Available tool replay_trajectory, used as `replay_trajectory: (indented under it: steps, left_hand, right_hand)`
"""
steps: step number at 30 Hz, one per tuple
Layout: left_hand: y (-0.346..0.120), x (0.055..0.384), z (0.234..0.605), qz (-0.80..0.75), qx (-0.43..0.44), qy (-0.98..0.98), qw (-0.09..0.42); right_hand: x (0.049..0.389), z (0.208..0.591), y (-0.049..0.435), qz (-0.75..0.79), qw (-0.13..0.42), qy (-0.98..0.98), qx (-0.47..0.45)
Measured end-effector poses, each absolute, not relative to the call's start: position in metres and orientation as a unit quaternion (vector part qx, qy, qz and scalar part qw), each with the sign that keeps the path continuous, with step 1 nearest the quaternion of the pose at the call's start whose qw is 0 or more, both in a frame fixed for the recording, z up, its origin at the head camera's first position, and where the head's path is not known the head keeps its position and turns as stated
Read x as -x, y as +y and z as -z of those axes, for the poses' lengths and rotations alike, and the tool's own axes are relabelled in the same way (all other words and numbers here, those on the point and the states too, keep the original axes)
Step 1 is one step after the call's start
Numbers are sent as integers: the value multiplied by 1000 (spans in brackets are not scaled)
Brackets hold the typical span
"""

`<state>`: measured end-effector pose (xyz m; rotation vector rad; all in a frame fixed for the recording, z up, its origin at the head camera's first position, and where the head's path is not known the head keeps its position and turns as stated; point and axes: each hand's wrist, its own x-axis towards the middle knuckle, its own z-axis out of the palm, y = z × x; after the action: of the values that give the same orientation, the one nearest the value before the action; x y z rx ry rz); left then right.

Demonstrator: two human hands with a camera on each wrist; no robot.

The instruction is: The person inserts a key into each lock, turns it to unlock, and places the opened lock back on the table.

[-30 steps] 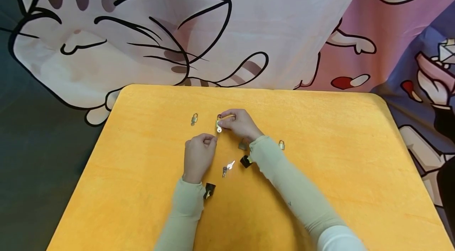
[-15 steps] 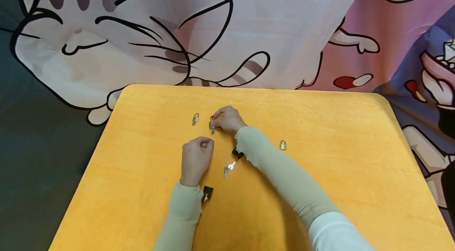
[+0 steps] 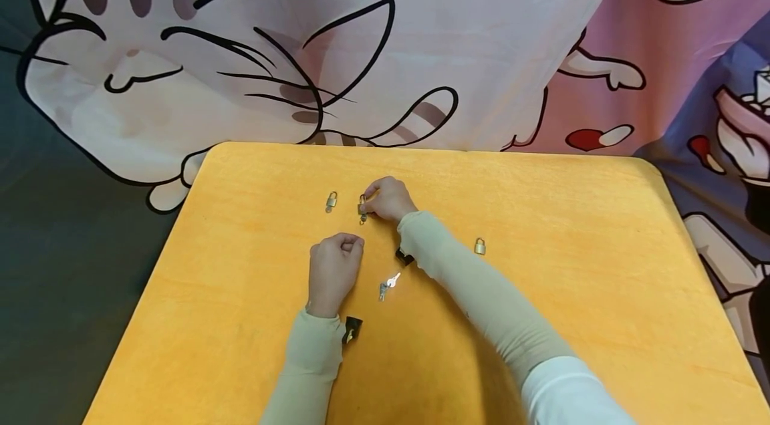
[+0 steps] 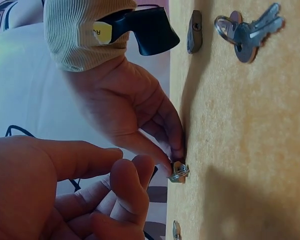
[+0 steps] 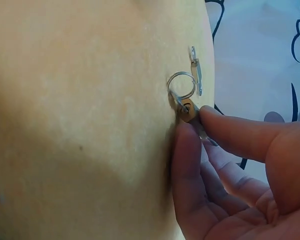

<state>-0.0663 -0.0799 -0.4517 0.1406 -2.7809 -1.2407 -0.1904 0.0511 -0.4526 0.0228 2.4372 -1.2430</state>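
My right hand (image 3: 390,200) pinches a small brass padlock (image 5: 189,111) between thumb and fingers, down at the tabletop. A key sits in its keyhole, with a thin split ring (image 5: 181,85) hanging from it. My left hand (image 3: 334,271) hovers nearer the front, its fingers loosely bent and nothing between them; in the left wrist view the thumb and fingertips stand slightly apart. Left of the gripped padlock lies another padlock (image 3: 331,201) with a key at its bottom. Two loose keys (image 4: 250,32) on a ring lie to the right of my left hand.
A third padlock (image 3: 480,246) lies right of my right forearm. One more padlock (image 4: 194,31) shows under that arm in the left wrist view, hidden in the head view. Behind the yellow table (image 3: 571,224) hangs a cartoon-printed cloth (image 3: 481,44).
My right hand has shifted a little left and away, taking the padlock with it and setting it near the other one. My left hand has drawn slightly back from the padlock.
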Motion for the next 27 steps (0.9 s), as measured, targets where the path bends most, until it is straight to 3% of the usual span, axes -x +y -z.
replay_trajectory:
  steps: [6,17,27]
  left_hand:
    - [-76,64,451,404,-33,-914,31]
    - [-67,57,448,392,4,-919,-44]
    - [-67,51,444,356,43,-931,-72]
  right_hand:
    - [192,454,52,403,188,896,-3]
    - [189,452,56,391,171,904,5]
    - [175,430,92,349,157,922,54]
